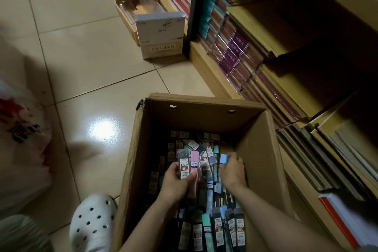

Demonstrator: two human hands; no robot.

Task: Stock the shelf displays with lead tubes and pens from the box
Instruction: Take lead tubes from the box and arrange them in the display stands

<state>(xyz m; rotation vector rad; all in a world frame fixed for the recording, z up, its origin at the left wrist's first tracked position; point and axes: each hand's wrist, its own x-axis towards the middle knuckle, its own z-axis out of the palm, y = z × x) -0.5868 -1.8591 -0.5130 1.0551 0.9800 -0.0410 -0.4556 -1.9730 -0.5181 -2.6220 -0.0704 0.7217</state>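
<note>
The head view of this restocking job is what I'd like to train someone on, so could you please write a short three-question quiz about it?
1. True or false: the left hand holds several lead tubes at once.
2. What colour is the cap of the tube that the right hand pinches? A) blue B) red C) yellow
3. Fill in: the cardboard box stands on the tiled ____, beside the shelf.

Key
1. True: a grey-capped and a pink-capped tube show in its grip.
2. A, blue.
3. Floor.
</note>
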